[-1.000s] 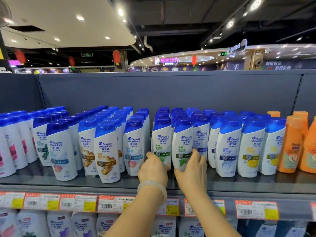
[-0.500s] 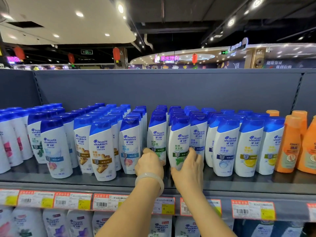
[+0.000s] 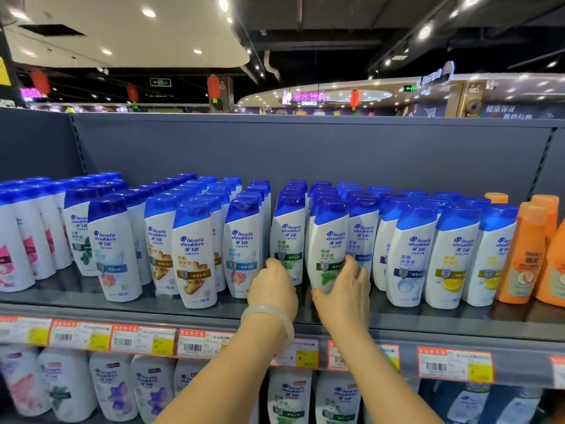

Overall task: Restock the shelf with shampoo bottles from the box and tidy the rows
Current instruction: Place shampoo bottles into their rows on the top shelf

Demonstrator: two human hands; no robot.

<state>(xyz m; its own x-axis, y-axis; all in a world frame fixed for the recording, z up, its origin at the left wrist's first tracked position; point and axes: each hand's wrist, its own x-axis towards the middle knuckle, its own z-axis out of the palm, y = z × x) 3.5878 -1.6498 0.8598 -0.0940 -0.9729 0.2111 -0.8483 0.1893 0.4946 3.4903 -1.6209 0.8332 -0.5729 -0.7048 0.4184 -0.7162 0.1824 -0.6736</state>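
Note:
Rows of white shampoo bottles with blue caps stand on the grey shelf [image 3: 91, 304]. My right hand [image 3: 344, 289] holds the front green-label bottle [image 3: 328, 237] low down, thumb under its left edge and fingers round its right side. My left hand [image 3: 273, 284] sits at the base of the neighbouring green-label bottle [image 3: 289, 228], fingers curled against it; the grip itself is hidden behind the hand. A pale bangle is on my left wrist. No box is in view.
Orange bottles [image 3: 526, 252] fill the shelf's right end. A price-tag strip [image 3: 137, 339] runs along the shelf front. More shampoo bottles [image 3: 113, 390] stand on the lower shelf. The grey back panel [image 3: 305, 148] rises behind the rows.
Both hands stayed on the two green-label front bottles. The right-hand bottle has come a little forward of its row, and the view has shifted slightly left.

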